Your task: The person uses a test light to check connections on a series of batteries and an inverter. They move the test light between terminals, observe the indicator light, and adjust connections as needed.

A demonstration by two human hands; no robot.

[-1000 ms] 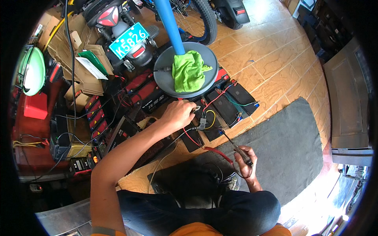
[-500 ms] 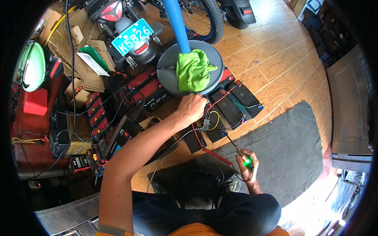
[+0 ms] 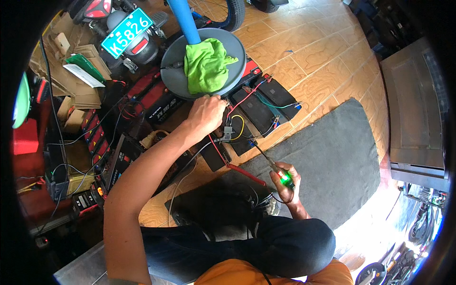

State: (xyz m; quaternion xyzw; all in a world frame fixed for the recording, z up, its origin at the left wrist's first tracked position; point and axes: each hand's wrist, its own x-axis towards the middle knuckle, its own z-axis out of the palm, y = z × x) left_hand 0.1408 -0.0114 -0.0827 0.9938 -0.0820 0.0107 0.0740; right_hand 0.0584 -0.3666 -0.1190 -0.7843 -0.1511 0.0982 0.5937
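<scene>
Probe tester — its handle glowing green — sits right of centre in the right grip, which is wrapped firmly around it, and its tip meets the blue terminal of a black battery. One second ago that handle was dark; half a second ago it was lit, as it is now. Since then the view has swung: batteries and hands appear farther left and higher, while the pale green dish at the far left sits lower, cut by the dark rim.

From the left, a red box stands below that dish. Cardboard follows, with a green-and-white booklet on it. Red cases carry yellow warning triangles; a dark box shows pale lettering. Behind, a scooter's teal plate bears clear white characters.

Next comes the left grip, fingertips drawn together just beside the rim of a grey disc; whether they hold anything, one cannot tell. A lime cloth lies on the disc. Farther right, more black batteries lie side by side on the tiled floor, wires across them. A red coiled cord stretches toward the right grip, over a dark mat.
</scene>
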